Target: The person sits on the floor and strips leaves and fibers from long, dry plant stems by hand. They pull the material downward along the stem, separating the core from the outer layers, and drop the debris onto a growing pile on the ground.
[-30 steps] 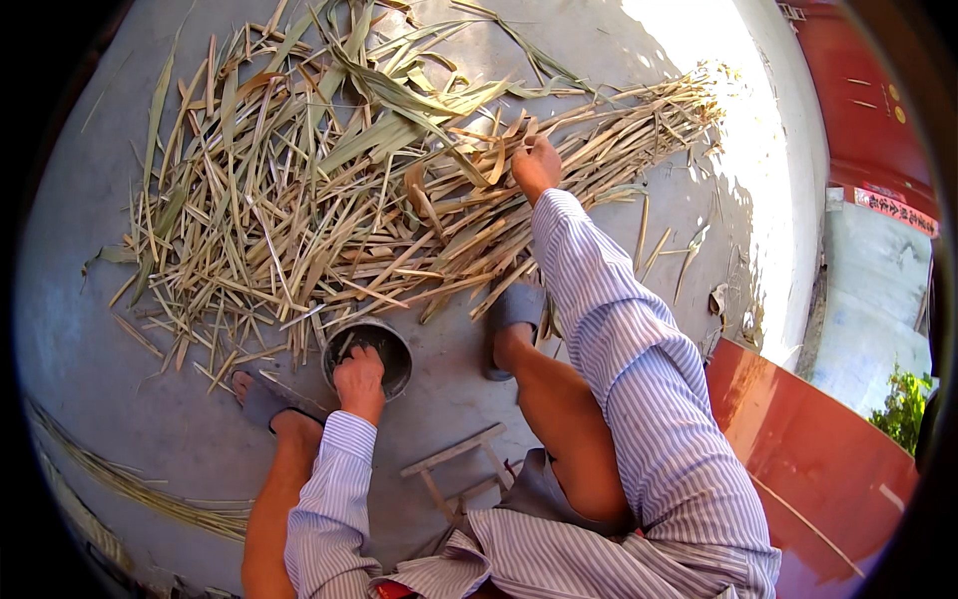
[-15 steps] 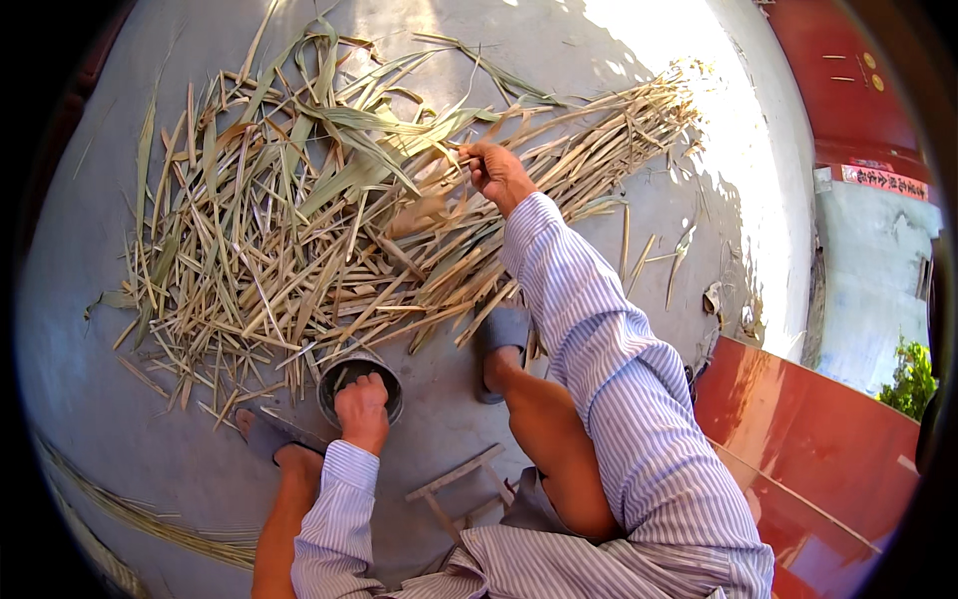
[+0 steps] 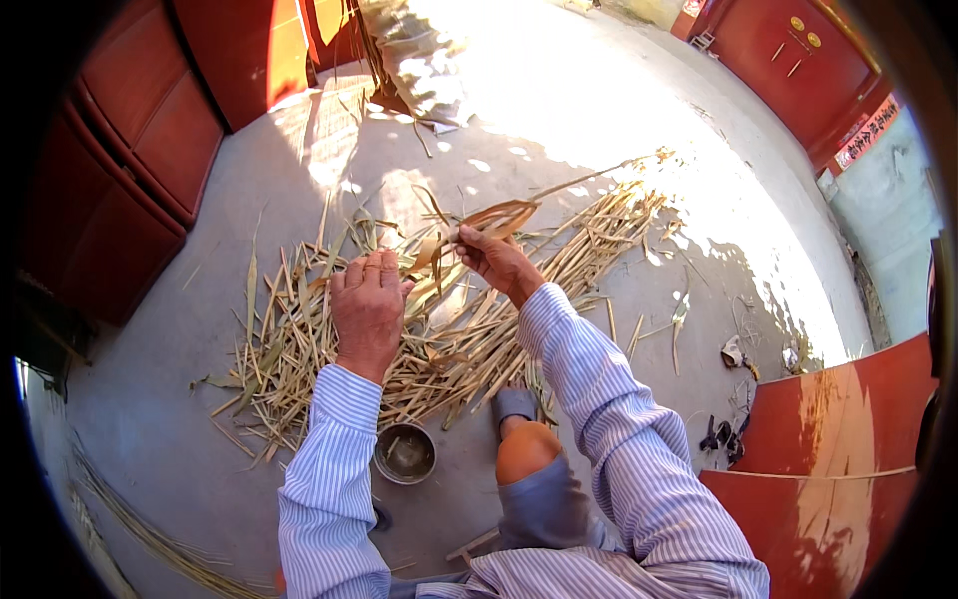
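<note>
In front of me is a loose heap of dry cut reed stalks and leaves, with longer stalks fanning toward the far right. My right hand is closed on a dry reed stalk with brown leaves; its thin tip points to the far right. To its left, my left hand is held over the heap, back toward me and fingers drawn together. Whatever is in those fingers is hidden. A round dark metal bowl with a little water-like sheen inside sits on the floor below my left wrist.
My slippered foot is beside the heap. A low wooden stool is partly hidden under me. Long thin stalks lie at the lower left. Red cabinets stand far left, a red panel at the right.
My left hand has come out of the bowl and up over the heap, near the right hand. The right hand now holds the leafy stalk up. My view has tilted farther ahead.
</note>
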{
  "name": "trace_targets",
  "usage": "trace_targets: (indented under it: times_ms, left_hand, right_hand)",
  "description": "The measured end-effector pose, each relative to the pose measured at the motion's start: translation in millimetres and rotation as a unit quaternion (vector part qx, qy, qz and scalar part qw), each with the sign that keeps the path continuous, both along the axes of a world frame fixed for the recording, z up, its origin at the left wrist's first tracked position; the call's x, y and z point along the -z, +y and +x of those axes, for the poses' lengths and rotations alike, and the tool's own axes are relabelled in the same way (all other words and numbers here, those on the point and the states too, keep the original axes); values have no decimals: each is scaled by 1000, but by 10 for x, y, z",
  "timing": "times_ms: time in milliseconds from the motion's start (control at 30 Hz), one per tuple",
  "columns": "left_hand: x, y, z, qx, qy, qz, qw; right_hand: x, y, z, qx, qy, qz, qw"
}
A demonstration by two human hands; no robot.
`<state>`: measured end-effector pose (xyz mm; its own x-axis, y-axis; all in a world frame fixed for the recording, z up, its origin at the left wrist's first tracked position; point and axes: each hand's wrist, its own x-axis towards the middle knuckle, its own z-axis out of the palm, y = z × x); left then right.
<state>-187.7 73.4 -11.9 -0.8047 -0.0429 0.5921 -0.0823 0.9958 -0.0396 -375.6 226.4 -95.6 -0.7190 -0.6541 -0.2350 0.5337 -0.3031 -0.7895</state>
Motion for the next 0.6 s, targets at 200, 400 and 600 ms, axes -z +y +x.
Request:
trace_targets:
  times_ms: [200, 400, 600]
  left_hand:
    - [-297, 193, -16, 15, -162, 6, 987]
    - [-685, 691, 32, 70, -8, 118, 990]
    - [-893, 902, -64, 46, -72, 109, 990]
  right_hand:
    - [-550, 227, 523, -38, 46, -62, 996]
    - [-789, 616, 648, -29, 79, -68, 994]
    - [-886, 843, 686, -49, 105, -85, 990]
